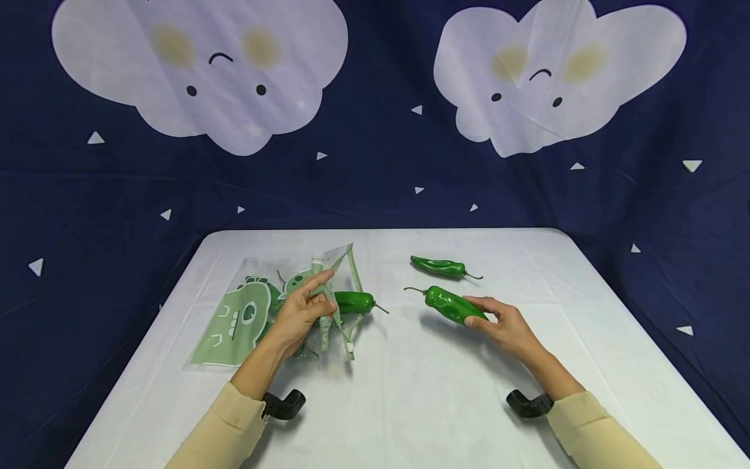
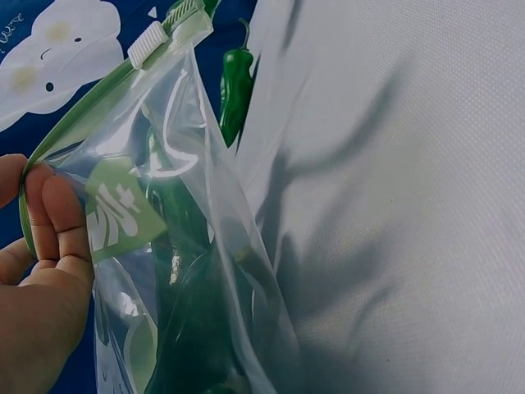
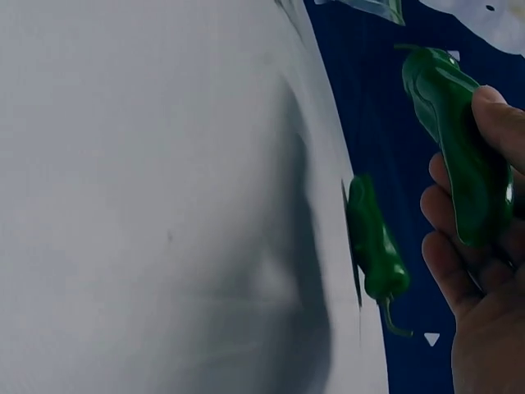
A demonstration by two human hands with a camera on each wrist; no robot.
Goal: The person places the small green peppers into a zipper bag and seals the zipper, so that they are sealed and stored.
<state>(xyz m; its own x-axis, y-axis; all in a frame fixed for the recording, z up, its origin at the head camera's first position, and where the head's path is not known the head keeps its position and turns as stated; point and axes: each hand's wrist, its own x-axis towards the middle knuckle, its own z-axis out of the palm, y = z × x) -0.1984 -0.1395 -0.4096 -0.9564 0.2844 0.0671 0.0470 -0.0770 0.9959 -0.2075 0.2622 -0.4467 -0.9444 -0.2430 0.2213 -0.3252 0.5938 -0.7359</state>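
Observation:
My left hand (image 1: 300, 316) pinches the green zip edge of a clear plastic bag (image 1: 225, 332) printed with a green cartoon figure. One green chili pepper (image 1: 354, 302) shows at the bag's mouth, its stem sticking out to the right. Through the film, in the left wrist view, dark green peppers (image 2: 184, 328) appear, partly blurred by glare. A white zip slider (image 2: 148, 45) sits on the bag's edge. To the right of the bag, my right hand (image 1: 506, 329) grips another green pepper (image 1: 450, 305) by its blunt end, above the table, stem pointing left toward the bag.
A further green pepper (image 1: 439, 266) lies on the white-covered table (image 1: 445, 410), behind the held one, stem to the right. Beyond the table's back edge hangs a dark blue cloth (image 1: 375, 189) with clouds and small white triangles.

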